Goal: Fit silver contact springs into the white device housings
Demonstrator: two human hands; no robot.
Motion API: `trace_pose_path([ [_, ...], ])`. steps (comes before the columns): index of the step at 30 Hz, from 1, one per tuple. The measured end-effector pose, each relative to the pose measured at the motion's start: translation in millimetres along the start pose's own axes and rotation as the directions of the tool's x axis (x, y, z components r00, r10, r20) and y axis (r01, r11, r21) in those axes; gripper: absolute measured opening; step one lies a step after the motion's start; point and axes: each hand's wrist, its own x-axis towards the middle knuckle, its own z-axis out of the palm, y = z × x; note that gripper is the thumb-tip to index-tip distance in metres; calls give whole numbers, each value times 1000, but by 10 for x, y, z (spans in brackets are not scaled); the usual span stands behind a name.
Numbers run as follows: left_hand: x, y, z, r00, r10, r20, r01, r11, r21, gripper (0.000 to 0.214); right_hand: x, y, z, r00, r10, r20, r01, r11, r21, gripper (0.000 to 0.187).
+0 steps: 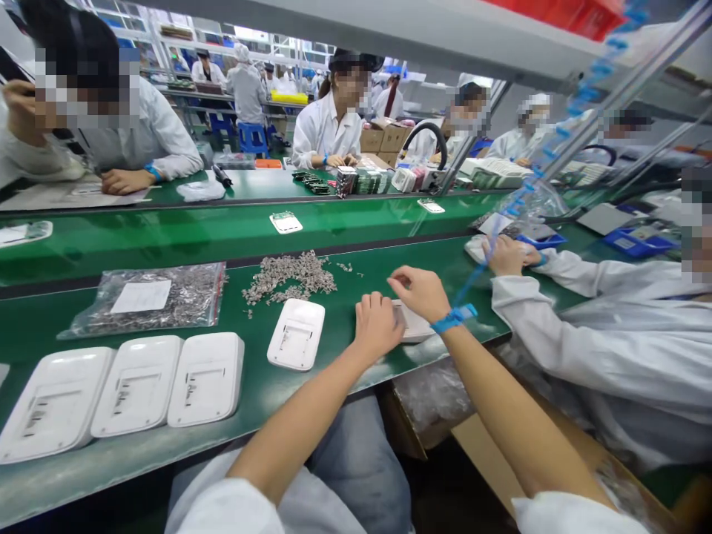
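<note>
My left hand [380,324] rests with curled fingers on the left part of a white plastic casing [414,326] that lies on the green bench near its front edge. Just above the casing is my right hand [420,291], wearing a blue wrist strap, its thumb and forefinger brought together. Whatever sits between those fingertips is too small to make out. A loose pile of small silvery metal pieces [292,277] lies beyond my left hand. To the left of my hands, another white casing [297,334] lies by itself, a recessed compartment with slots facing up.
Several white casings [205,380] stand in a row at the left. Behind them lies a clear bag [161,297] full of metal pieces. A green conveyor belt [356,222] carries white parts across the bench. At right, a co-worker's hands [506,254] hold a white part. A blue coiled cord [528,189] hangs nearby.
</note>
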Motion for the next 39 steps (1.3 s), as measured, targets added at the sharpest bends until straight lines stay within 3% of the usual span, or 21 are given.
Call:
trace_pose_path([
  [4, 121, -109, 116, 994, -110, -4, 109, 989, -102, 39, 648, -30, 376, 961, -33, 274, 66, 991, -113, 7],
  [7, 115, -187, 100, 997, -82, 7, 82, 985, -151, 51, 904, -2, 640, 933, -49, 356, 92, 990, -105, 3],
  [9, 124, -198, 97, 999, -33, 33, 38, 987, -158, 47, 926, 10, 678, 922, -72, 380, 116, 989, -93, 6],
  [11, 141, -194, 103, 999, -8, 53, 17, 987, -162, 37, 836, 14, 574, 918, -85, 386, 128, 988, -87, 10],
  [15, 161, -193, 127, 997, -63, 37, 69, 973, -219, 27, 397, 36, 94, 938, -173, 299, 179, 984, 10, 10],
  [19, 166, -205, 154, 993, -119, 16, 118, 953, -279, 30, -111, 80, -253, 905, -311, 290, 268, 947, 177, 9],
  [24, 159, -206, 149, 992, -127, 15, 125, 942, -312, 35, -375, 109, -169, 916, -253, 312, 228, 967, 113, 9],
  [35, 165, -173, 148, 989, -149, 9, 145, 946, -290, 25, -263, 236, 12, 916, -241, 320, 192, 965, 178, 6],
  [39, 159, -181, 157, 993, -119, -1, 114, 952, -284, 20, -407, 235, -80, 906, -328, 266, 303, 944, 132, 10],
])
